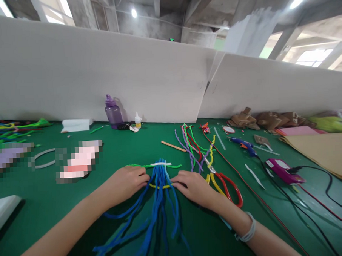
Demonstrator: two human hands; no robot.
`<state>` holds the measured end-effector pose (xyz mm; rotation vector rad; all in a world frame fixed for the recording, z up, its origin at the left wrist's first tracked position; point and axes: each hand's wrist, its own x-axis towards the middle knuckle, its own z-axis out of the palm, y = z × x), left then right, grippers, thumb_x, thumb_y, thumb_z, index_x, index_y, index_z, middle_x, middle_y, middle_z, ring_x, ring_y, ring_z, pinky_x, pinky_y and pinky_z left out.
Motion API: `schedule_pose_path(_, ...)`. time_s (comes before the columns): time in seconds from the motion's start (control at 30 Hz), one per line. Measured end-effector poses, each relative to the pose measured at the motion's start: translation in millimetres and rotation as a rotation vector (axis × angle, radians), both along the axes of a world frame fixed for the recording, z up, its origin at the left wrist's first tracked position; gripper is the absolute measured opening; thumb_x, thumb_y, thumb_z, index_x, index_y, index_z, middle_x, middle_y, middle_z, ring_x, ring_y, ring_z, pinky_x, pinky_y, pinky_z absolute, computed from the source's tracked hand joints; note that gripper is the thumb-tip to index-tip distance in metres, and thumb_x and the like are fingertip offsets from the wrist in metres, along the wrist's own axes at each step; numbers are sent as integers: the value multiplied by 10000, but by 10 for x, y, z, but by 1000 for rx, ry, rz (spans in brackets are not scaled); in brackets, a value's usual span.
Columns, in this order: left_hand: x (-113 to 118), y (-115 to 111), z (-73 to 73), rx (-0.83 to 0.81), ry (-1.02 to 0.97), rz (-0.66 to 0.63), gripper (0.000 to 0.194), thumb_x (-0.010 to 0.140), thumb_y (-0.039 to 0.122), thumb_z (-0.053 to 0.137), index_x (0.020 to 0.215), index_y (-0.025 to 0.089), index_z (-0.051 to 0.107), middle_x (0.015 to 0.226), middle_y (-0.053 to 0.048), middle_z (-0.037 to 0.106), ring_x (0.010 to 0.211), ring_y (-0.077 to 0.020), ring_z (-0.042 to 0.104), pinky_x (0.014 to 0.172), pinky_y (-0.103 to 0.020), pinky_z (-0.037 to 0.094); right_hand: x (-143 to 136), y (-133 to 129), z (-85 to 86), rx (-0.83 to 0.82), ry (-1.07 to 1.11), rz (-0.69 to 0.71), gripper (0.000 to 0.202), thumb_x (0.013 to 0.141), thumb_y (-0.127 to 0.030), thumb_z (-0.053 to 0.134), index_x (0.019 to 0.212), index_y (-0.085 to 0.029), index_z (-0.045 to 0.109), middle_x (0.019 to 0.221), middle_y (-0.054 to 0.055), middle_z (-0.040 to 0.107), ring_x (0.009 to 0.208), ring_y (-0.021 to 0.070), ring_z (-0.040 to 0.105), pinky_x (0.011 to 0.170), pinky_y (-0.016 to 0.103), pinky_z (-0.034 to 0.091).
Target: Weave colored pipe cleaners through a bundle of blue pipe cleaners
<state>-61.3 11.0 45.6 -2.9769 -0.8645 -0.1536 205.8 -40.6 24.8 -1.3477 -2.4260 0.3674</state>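
A bundle of blue pipe cleaners point(157, 208) lies fanned out on the green table, its strands spreading down toward me. At its top, a green pipe cleaner point(177, 166) and a white strip point(161, 164) run crosswise. Lower down, a yellow pipe cleaner point(168, 186) crosses the blue strands; whether it passes over or under each strand cannot be made out. My left hand point(130, 181) pinches its left end, with fingers closed beside the bundle. On the other side, my right hand point(194, 185) is closed on the right end.
Right of my hands lie red-handled scissors point(226, 184) and loose coloured pipe cleaners point(190, 144). Farther right are a blue glue gun point(245, 144), a magenta power box point(284, 171) and cables. A purple bottle point(113, 114) stands by the white partition point(100, 67). A blurred phone-like object point(80, 161) lies left.
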Motion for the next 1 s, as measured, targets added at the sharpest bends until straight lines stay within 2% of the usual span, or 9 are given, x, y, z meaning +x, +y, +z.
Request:
schedule_pose_path(0.1, 9, -10, -7, 138, 63, -19, 107, 885, 142, 522, 860, 210, 600, 758, -6, 569, 721, -183, 545, 681, -314, 363, -14, 9, 35, 21, -87, 42, 239, 954, -283, 448, 1092, -264, 642, 905, 4, 634, 853, 141, 601, 717, 232, 428)
schedule_pose_path(0.2, 25, -24, -14, 188, 60, -28, 139, 859, 82, 531, 833, 199, 600, 723, -6, 571, 705, -182, 541, 696, -320, 371, -22, 6, 50, 66, -198, 61, 254, 958, -258, 428, 1128, -278, 617, 888, 10, 611, 799, 138, 590, 645, 226, 406)
schedule_pose_path(0.43, 42, -30, -39, 86, -28, -75, 156, 929, 176, 465, 865, 182, 608, 802, -26, 586, 777, -175, 554, 700, -302, 408, -19, -14, 48, 172, -249, 117, 210, 950, -260, 436, 1064, -231, 611, 882, 23, 573, 830, 156, 539, 639, 247, 384)
schedule_pose_path(0.7, -5, -7, -83, -24, -80, -65, 209, 959, 201, 403, 907, 182, 604, 843, -26, 582, 789, -148, 561, 683, -266, 417, 30, -23, 14, 166, -216, 168, 209, 940, -202, 441, 1077, -230, 596, 908, 23, 557, 853, 143, 507, 651, 243, 374)
schedule_pose_path(0.87, -17, 6, -117, -40, -116, -69, 198, 954, 204, 419, 910, 190, 611, 837, -21, 584, 789, -144, 568, 678, -258, 416, -20, -53, 53, 174, -308, 188, 305, 906, -111, 436, 1145, -248, 565, 937, 34, 532, 842, 159, 479, 605, 249, 371)
schedule_pose_path(1.0, -14, 10, -126, -47, -133, -74, 195, 950, 201, 425, 898, 183, 611, 836, -24, 586, 787, -145, 566, 686, -263, 417, -87, -91, 90, 185, -395, 208, 390, 852, -47, 449, 1203, -203, 518, 966, 68, 520, 855, 187, 460, 596, 265, 389)
